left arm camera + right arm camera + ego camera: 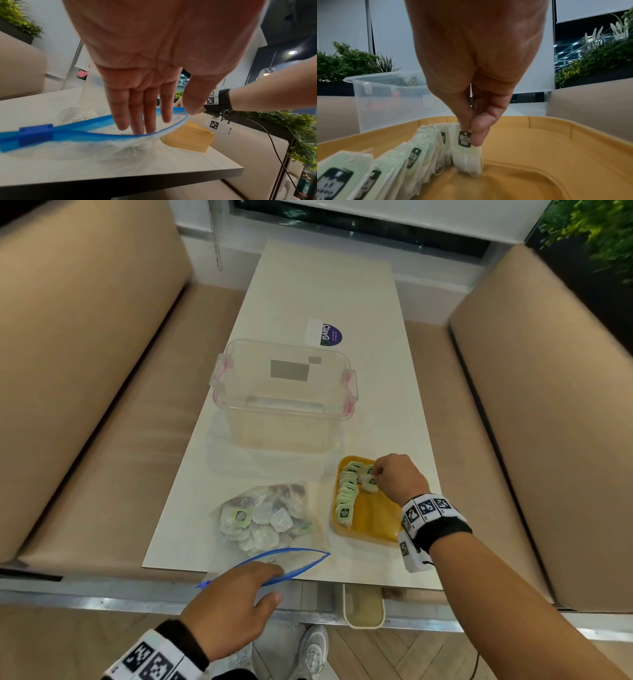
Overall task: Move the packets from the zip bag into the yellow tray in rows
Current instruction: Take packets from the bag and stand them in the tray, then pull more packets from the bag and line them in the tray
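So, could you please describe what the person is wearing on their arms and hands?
Both hands, the left hand and the right hand, are bare, with no gloves or sleeves. Each wrist carries a black band beside white blocks printed with black square markers. A small white tagged unit hangs below the right wrist, with a thin black cable trailing from it.

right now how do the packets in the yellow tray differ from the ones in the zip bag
The tray packets stand on edge in a neat row along the yellow tray; the bag packets lie jumbled in a loose heap. The tray packets sit uncovered, while the bag packets show through the zip bag. Both carry green labels.
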Tool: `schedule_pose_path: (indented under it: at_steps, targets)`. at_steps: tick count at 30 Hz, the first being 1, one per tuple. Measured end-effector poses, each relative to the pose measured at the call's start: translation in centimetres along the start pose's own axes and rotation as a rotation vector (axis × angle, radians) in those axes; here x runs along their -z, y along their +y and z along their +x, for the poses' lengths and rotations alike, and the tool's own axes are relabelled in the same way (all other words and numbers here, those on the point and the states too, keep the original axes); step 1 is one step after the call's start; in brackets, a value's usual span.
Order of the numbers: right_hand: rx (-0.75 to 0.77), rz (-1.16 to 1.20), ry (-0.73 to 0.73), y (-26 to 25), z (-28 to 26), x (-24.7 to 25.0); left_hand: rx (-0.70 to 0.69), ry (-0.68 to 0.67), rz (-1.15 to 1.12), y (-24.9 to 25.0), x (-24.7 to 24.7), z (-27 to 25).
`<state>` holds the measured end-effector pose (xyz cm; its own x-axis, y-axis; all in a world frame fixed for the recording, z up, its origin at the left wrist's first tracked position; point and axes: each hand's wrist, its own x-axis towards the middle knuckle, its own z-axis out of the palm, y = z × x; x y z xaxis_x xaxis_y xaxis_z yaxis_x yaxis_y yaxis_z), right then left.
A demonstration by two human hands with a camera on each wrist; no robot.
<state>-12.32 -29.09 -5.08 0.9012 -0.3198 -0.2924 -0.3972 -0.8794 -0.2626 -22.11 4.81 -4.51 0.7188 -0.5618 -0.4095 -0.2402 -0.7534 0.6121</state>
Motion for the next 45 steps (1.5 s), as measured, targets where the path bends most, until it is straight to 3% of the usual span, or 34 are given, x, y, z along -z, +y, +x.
schedule_pose_path:
  at_steps: [21, 25, 27, 30, 36, 40, 45]
  targets:
    - [-0.007, -0.009, 0.025, -0.4, 0.3, 0.2, 0.039, -0.036, -0.056, -0.6, -0.3, 0.6]
    - [0.189, 0.146, 0.149, -3.7, -4.3, 1.5, 0.059, -0.038, -0.078, -0.3, -0.6, 0.6]
    - [0.354, 0.186, 0.026, -6.8, -8.4, 0.9, 0.07, -0.038, -0.104, -0.1, -0.9, 0.5]
    - [0.51, -0.055, -0.1, -10.0, -12.0, -2.6, 0.054, -0.001, -0.065, -0.1, -1.5, 0.6]
    - [0.567, 0.076, 0.026, -11.0, -12.8, -6.5, 0.027, 0.104, 0.016, -0.5, -1.5, 1.9]
    - [0.624, 0.171, 0.051, -11.9, -14.2, -7.0, 0.096, 0.138, 0.019, -0.6, -1.4, 3.9]
    - [0.624, 0.146, 0.024, -12.3, -15.1, -7.3, 0.243, 0.181, 0.262, -1.7, -0.7, 6.2]
